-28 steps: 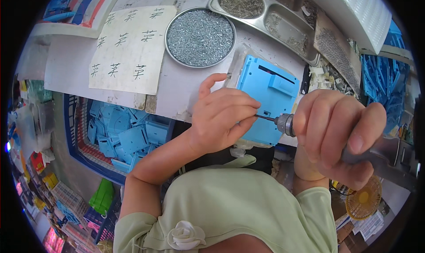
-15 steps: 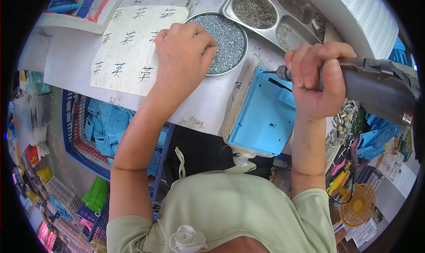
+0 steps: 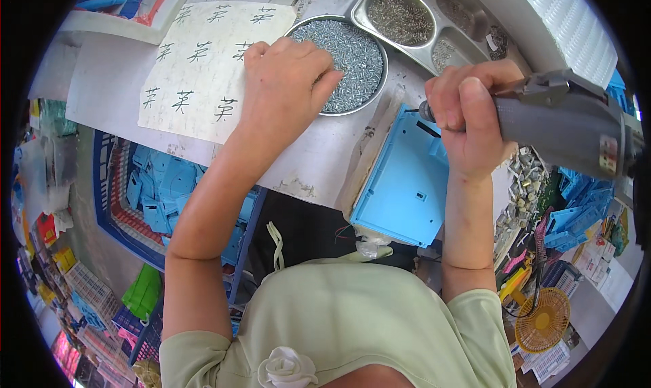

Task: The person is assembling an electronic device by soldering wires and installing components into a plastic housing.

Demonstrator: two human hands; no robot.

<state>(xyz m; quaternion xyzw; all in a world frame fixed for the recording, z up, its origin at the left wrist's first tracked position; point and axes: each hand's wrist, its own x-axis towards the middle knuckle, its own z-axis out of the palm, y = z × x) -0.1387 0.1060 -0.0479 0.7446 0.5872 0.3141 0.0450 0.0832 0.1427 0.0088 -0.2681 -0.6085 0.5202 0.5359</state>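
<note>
My right hand (image 3: 471, 113) is wrapped round a grey electric screwdriver (image 3: 556, 117). Its thin bit points left, with the tip at the far left corner of a light-blue plastic panel (image 3: 400, 184). Whether the tip sits on a screw there is too small to tell. The panel lies flat on a worn, plastic-wrapped block at the table's front edge. Over the left side of a round metal dish of small silver screws (image 3: 356, 62) is my left hand (image 3: 288, 83). Its fingers curl down with the thumb bent close, and the fingertips are hidden.
Behind stands a compartmented metal tray (image 3: 400, 18) with small metal parts. A sheet of handwritten characters (image 3: 196, 69) lies left of the dish. Below it, a blue basket (image 3: 112, 211) holds blue plastic parts. Loose metal pieces (image 3: 522, 191) and a yellow fan (image 3: 542, 320) are at right.
The screwdriver and my right hand have shifted slightly left, the bit staying at the panel's corner. My left hand remains at the dish, its fingers a little more curled. The whole view has shifted slightly.
</note>
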